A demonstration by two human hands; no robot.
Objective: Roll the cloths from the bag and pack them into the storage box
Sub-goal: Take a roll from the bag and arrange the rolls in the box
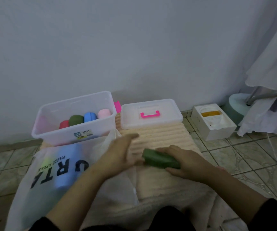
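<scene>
I see my right hand [187,161] with its fingers curled round a rolled green cloth [160,159] at the middle of the peach ribbed mat [161,135]. My left hand [117,153] lies flat and relaxed beside it, blurred. The clear plastic storage box [74,120] sits at the mat's far left corner.

Person is wearing black sleeves [274,214] ending well above the wrists, forearms showing bare; both hands, left hand [117,155] and right hand [186,162], are showing no gloves.

The left hand [117,154] reaches forward, fingers straight and blurred, holding nothing. The right hand [182,161] lies curled round a green roll [159,159], forearm angled inward.
</scene>
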